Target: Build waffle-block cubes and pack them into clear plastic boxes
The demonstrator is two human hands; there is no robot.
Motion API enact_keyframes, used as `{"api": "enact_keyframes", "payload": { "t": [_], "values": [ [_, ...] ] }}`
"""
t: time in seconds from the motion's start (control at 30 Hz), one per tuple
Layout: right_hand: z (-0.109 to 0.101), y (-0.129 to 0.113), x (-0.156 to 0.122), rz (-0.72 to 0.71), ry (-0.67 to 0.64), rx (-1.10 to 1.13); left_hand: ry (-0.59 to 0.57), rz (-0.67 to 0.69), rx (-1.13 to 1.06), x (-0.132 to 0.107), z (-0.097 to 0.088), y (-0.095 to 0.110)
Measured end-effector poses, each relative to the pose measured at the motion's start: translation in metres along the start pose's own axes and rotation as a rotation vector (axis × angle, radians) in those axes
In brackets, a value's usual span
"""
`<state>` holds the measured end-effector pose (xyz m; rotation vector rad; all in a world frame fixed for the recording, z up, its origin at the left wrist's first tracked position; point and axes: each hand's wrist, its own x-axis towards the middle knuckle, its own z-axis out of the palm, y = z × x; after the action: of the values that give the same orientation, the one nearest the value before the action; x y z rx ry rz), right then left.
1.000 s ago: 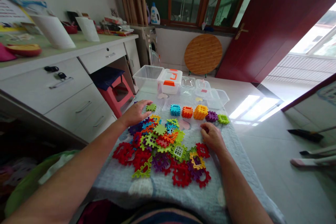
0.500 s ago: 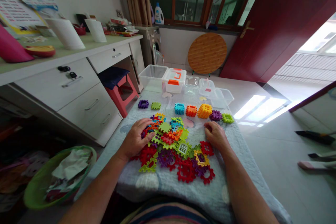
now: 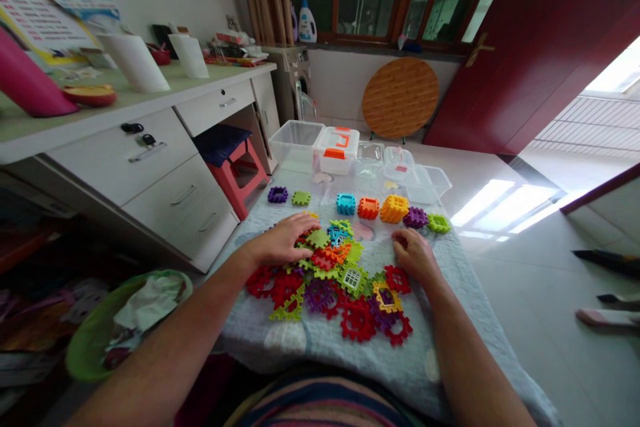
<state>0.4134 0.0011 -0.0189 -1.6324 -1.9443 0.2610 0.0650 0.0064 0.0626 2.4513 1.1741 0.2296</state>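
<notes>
A heap of flat interlocking plastic pieces [image 3: 333,277] in red, green, purple, orange and yellow lies on a pale blue quilted cloth [image 3: 320,347]. My left hand [image 3: 283,241] rests palm down on the heap's upper left edge, fingers stretched over the pieces. At the heap's right edge my right hand [image 3: 414,255] lies on the cloth with its fingers curled; I cannot make out anything in it. Beyond the heap stands a row of sorted piles: purple [image 3: 277,195], green [image 3: 301,198], blue [image 3: 345,203], orange [image 3: 369,208], yellow [image 3: 394,208], purple [image 3: 415,217] and green [image 3: 439,223].
Clear plastic boxes [image 3: 295,140], one with an orange-latched lid [image 3: 337,149], stand at the cloth's far end. A white desk with drawers [image 3: 150,160] and a red stool [image 3: 235,170] are to the left. A green basket [image 3: 125,327] holding paper sits lower left. Tiled floor stretches right.
My left hand drew back from the far green pile to the heap, then slid up to its upper left edge. A purple pile now shows beside the green one. My right hand stayed put.
</notes>
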Motion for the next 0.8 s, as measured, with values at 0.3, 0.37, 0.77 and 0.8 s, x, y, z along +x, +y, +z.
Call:
{"api": "enact_keyframes", "payload": {
  "t": [0.3,0.37,0.77,0.8],
  "values": [
    [-0.001,-0.001,0.000,-0.010,-0.005,0.002,-0.241,-0.003,0.050,0.035,-0.002,0.000],
    [-0.001,-0.001,0.000,-0.007,-0.005,0.002,-0.192,0.004,0.042,0.035,-0.003,0.000],
    [0.000,0.001,0.001,-0.012,-0.020,-0.006,0.141,-0.093,0.098,-0.006,-0.008,-0.010],
    [0.000,0.000,0.001,-0.013,-0.022,-0.006,0.153,-0.076,0.111,-0.009,-0.005,-0.009]
  ]
}}
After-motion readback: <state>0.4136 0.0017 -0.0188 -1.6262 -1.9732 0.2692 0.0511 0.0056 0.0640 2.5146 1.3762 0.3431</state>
